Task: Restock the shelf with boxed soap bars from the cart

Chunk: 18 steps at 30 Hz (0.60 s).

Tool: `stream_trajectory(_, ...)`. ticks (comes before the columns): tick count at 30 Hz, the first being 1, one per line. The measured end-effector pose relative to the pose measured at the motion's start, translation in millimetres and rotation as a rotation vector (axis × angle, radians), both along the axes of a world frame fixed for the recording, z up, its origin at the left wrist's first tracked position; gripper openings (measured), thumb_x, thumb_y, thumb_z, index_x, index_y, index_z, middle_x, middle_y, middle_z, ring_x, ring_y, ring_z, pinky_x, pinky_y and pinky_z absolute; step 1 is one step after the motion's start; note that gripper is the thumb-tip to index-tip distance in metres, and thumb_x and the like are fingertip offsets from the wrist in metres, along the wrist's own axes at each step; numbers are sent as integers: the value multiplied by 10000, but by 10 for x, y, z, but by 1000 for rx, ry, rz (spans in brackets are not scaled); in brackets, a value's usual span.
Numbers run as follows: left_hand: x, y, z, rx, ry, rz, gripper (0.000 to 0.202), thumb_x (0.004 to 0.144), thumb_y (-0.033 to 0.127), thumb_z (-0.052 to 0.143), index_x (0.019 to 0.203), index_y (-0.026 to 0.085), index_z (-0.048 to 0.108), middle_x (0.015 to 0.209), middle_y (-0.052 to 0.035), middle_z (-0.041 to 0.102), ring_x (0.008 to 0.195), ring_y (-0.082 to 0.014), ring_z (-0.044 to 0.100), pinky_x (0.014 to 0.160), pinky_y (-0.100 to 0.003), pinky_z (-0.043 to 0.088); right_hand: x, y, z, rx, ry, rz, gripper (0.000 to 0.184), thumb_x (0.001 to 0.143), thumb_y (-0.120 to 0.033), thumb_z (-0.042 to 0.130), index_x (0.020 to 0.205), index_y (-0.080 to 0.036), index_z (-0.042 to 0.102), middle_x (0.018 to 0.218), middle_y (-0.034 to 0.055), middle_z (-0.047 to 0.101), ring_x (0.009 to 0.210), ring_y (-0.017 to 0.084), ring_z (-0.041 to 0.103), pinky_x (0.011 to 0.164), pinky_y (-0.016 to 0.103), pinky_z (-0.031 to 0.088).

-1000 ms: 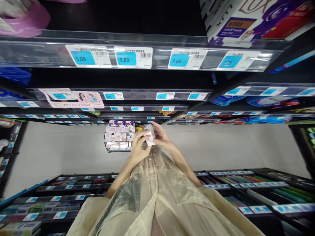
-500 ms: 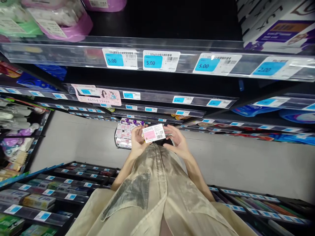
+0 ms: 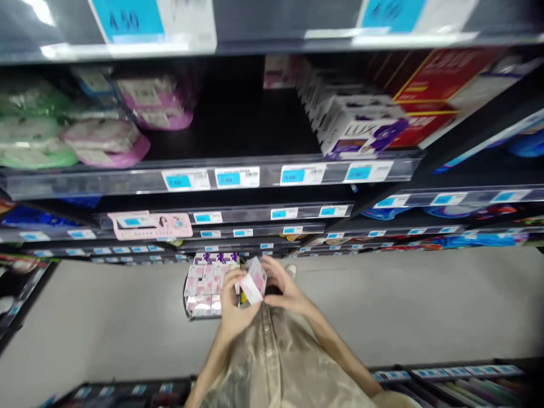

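In front of the shirt, my left hand grips a small white and pink soap box from the left, thumb and fingers on its edges. The box is tilted, with a white end face toward me. My right hand is closed round its right side, fingertips on the upper corner and thumb near the bottom. Below, to the left of my hands, several pink and white boxes lie packed in rows inside a dark-rimmed basket, with purple LUX boxes along its far side.
A tiered shelf with price tags rises ahead. It carries LUX boxes, red boxes and wrapped pink packs. Grey floor lies below; another shelf stands at the bottom edge. A shoe shows beyond my right hand.
The soap box has turned from its printed broad face to a tilted, end-on pose. Both hands have closed in round it. The view has tipped up, showing more of the upper shelf.
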<state>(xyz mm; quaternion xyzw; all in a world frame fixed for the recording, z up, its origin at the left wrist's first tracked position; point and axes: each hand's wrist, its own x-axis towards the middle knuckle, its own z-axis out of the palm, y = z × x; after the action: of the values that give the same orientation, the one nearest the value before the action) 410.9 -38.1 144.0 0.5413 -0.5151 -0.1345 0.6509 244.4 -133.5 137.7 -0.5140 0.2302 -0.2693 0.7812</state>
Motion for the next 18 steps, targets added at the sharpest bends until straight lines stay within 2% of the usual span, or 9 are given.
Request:
stream_trajectory(4,-17,-53,213,-6,-292,-83,559,915,130,760,1411,278,549,1286,-96,639,1245,-243,634,1084,-450,551,90,14,-26,55,-78,-2,981,757,-518,958,1591,-360,466,1526,116,613,1355,311,603,1119,476,449)
stream_trajectory(6,64,-91,346,43,-379,-180,593,944,244,801,1473,283,538,1322,-115,647,1274,-269,630,1083,-477,566,90,2,-5,88,-124,-30,966,752,-555,950,1574,-351,486,1478,111,642,1316,305,619,1112,471,446)
stream_trajectory(9,288,-165,548,220,-488,-397,701,923,476,838,1538,322,540,1447,-137,640,1373,-320,596,1123,-529,565,43,-16,47,150,-203,-14,975,750,-574,939,1581,-346,482,1420,102,682,1237,299,658,1053,450,470)
stream_trajectory(12,497,-245,711,392,-553,-547,573,996,411,759,1535,345,576,1484,-113,656,1416,-304,590,1172,-511,549,-3,-3,97,194,-261,61,963,775,-566,917,1598,-333,475,1367,98,716,1163,292,688,984,425,492)
stream_trajectory(15,588,-315,831,474,-577,-637,439,1022,364,728,1447,278,657,1343,-116,731,1260,-273,692,1097,-433,602,1,42,125,221,-305,102,929,805,-570,888,1604,-321,486,1323,101,740,1106,292,710,945,426,509)
stream_trajectory(18,616,-408,996,367,-618,-665,341,1044,344,694,1371,247,688,1222,-118,756,1123,-255,729,981,-393,637,38,70,148,274,-358,48,901,807,-603,877,1584,-316,522,1345,122,746,1193,323,705,986,455,509)
